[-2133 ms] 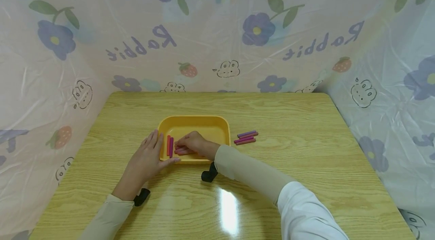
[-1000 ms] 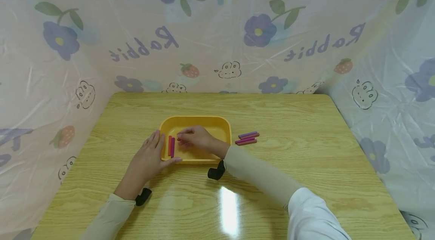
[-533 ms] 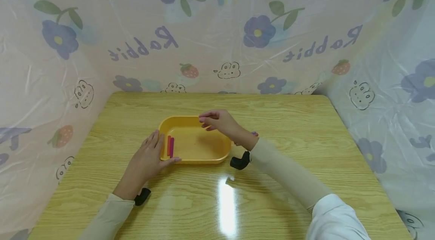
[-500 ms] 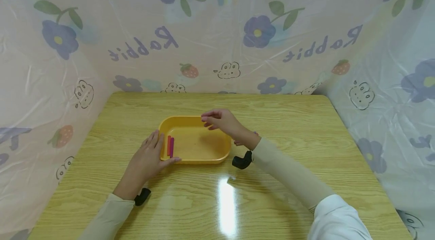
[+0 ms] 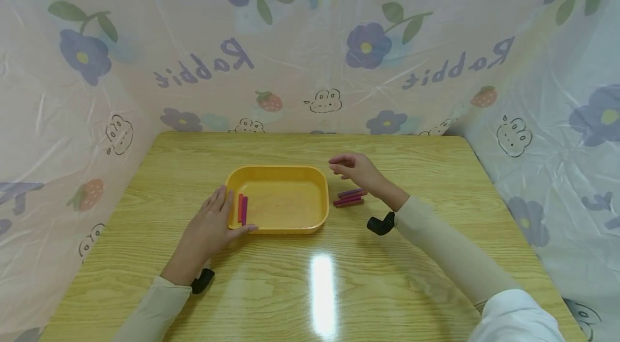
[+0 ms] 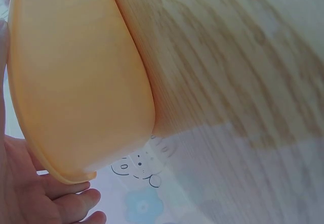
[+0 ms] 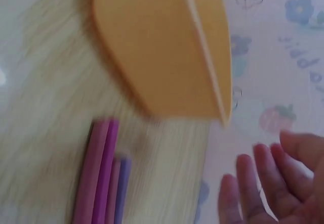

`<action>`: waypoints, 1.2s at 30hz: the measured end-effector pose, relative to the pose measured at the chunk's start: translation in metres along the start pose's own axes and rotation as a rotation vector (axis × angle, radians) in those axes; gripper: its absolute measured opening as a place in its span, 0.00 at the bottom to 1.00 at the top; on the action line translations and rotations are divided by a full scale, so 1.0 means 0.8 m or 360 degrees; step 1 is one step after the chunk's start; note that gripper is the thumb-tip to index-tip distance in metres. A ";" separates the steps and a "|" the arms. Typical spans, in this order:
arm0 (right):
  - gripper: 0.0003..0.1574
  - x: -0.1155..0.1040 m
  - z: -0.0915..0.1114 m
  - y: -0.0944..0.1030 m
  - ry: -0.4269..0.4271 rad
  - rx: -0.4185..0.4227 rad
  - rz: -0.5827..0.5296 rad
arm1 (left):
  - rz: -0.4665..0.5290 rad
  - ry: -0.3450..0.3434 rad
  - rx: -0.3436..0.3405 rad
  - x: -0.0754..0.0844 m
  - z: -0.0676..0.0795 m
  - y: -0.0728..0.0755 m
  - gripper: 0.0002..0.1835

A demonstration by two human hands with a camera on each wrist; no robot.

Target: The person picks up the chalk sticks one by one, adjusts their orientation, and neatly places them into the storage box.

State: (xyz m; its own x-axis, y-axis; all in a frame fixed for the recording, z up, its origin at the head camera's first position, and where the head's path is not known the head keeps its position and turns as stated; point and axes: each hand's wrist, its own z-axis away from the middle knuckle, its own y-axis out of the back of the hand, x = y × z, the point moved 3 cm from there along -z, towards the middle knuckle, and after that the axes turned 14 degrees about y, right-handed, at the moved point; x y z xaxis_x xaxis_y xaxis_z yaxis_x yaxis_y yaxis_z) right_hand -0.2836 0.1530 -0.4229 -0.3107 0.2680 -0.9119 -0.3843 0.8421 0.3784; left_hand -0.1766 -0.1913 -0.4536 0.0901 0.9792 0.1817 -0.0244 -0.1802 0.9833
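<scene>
A yellow tray lies on the table, with a red stick and a purple stick side by side at its left end. My left hand rests against the tray's left front corner, fingers stretched along the left rim and thumb along the front rim. Raised to the right of the tray is my right hand; the right wrist view shows its fingers spread and loosely bent, holding nothing. Nearest to it, several pink, magenta and violet sticks lie together on the table.
The wood-grain table carries a bright light reflection at the front. A patterned curtain with flowers and rabbits stands along the back and both sides. A black wrist-worn device hangs below my right wrist.
My right hand has risen out of the tray and moved right, to beyond its right rim. My left hand stays at the tray's corner, and the two sticks inside lie as before.
</scene>
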 end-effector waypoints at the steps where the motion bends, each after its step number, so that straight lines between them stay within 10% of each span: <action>1: 0.18 0.002 0.002 0.005 0.0007 -0.0027 0.0048 | 0.0003 0.0002 -0.0002 0.000 0.000 0.000 0.61; 13: 0.20 0.028 0.018 0.045 0.0052 -0.0267 0.0528 | 0.0008 0.0007 -0.0003 0.000 0.000 0.000 0.60; 36: 0.09 0.060 0.022 0.016 0.0059 -0.0660 0.0743 | 0.0006 -0.0008 0.0023 0.000 0.003 0.002 0.59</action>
State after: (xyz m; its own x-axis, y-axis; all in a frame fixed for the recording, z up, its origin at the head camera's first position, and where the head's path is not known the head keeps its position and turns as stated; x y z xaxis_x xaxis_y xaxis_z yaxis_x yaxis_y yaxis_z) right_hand -0.2879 0.1849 -0.4648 -0.5544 0.5415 -0.6320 -0.5036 0.3863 0.7727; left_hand -0.1745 -0.1914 -0.4523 0.0953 0.9780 0.1853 -0.0106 -0.1852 0.9827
